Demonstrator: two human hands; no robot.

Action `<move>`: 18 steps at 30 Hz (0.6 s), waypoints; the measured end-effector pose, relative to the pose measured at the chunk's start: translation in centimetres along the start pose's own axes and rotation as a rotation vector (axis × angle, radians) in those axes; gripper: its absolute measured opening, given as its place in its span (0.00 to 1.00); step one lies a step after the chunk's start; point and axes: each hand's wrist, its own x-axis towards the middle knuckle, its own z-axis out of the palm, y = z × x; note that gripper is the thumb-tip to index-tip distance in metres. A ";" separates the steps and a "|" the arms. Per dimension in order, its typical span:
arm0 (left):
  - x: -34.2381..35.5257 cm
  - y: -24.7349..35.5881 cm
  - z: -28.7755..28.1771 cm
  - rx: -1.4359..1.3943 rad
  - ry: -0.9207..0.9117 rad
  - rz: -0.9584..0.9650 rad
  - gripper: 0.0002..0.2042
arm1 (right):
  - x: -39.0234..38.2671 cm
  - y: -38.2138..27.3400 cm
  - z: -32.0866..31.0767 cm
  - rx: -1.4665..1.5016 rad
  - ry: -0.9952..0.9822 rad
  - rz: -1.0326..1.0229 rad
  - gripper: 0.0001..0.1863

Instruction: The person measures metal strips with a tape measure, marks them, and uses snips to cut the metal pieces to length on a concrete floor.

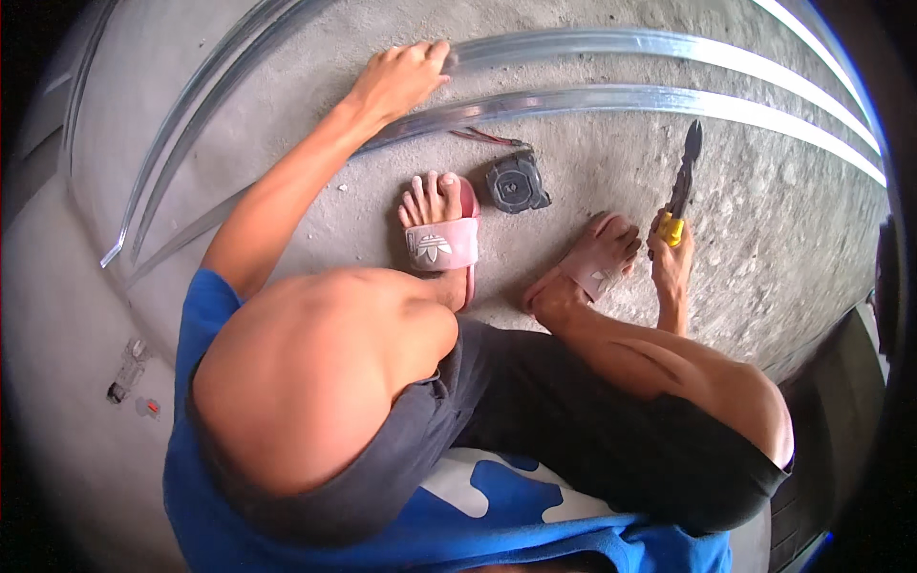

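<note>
My left hand (pixel 406 81) reaches forward with its fingers curled over a shiny galvanized metal channel (pixel 592 43), which runs off to the right. Nearer to me lies a second metal channel (pixel 573 99), passing by my left forearm. Off to the right, beside my foot, my right hand (pixel 671 250) is closed around the yellow grip of a pair of tin snips (pixel 684 181). Their dark blades point forward, toward the nearer channel, and look closed together. Between my feet and the channels sits a black tape measure (pixel 518 181).
My feet in pink slide sandals (pixel 444 244) rest on rough, dusty concrete floor (pixel 764 220). More long metal strips (pixel 181 115) curve along the left. A red and dark strap (pixel 487 137) lies by the tape measure. Small scraps (pixel 134 368) lie at far left.
</note>
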 end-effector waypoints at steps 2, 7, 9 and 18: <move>-0.2 -0.5 -1.7 -0.089 -0.071 0.064 0.23 | -0.2 -0.8 0.6 0.032 0.019 -0.009 0.15; 1.3 -1.8 -6.6 -0.912 -0.747 0.058 0.21 | 0.0 -0.5 0.9 0.220 0.025 0.113 0.16; 2.0 -1.0 -8.1 -1.053 -1.031 0.074 0.22 | 0.4 -0.7 0.8 0.225 0.023 0.093 0.17; 1.1 -1.4 -8.5 -1.298 -1.019 -0.049 0.26 | -0.5 0.5 1.1 0.201 -0.012 0.133 0.18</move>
